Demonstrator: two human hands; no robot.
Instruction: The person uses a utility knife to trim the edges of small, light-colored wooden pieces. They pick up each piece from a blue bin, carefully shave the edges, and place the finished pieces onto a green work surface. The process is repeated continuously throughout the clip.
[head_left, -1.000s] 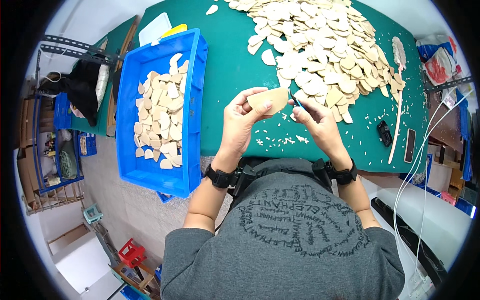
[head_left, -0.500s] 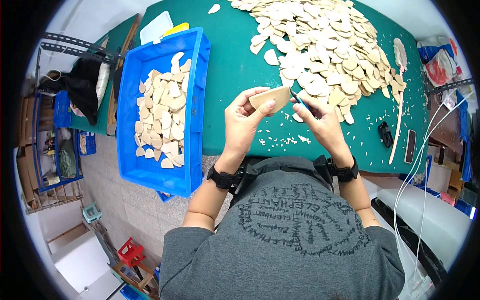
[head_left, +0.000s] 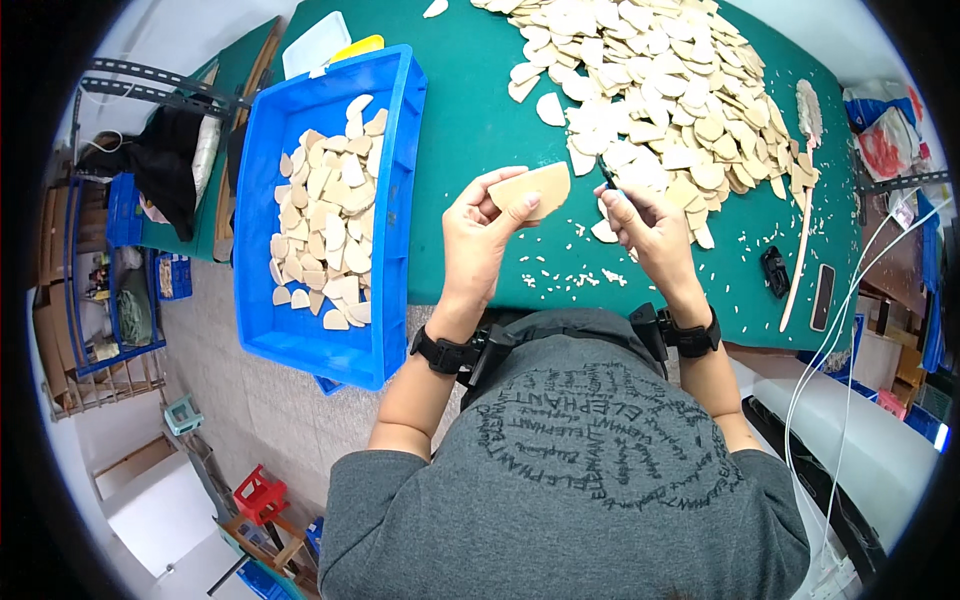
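Between the thumb and fingers of my left hand point(head_left: 478, 240) is a flat beige half-round piece point(head_left: 540, 190), tilted above the green table. My right hand point(head_left: 655, 238) is closed around a slim tool with a dark tip point(head_left: 606, 172); most of it is hidden by the fingers, so its exact kind is unclear. A gap separates the tool from the piece. Beyond my hands lies a large heap of similar beige pieces point(head_left: 690, 110). More of them sit inside the blue plastic bin point(head_left: 395, 220) to my left.
Small pale scraps point(head_left: 590, 280) are scattered over the green tabletop point(head_left: 465, 100). On the right are a long pale stick with a fluffy end point(head_left: 808, 115), a black object point(head_left: 774, 270) and a phone-like slab point(head_left: 822, 298). White cables point(head_left: 845, 290) hang at the right edge.
The tool has moved away from the beige piece, and my right hand has shifted slightly right. My left hand has turned the piece so more of its flat face shows.
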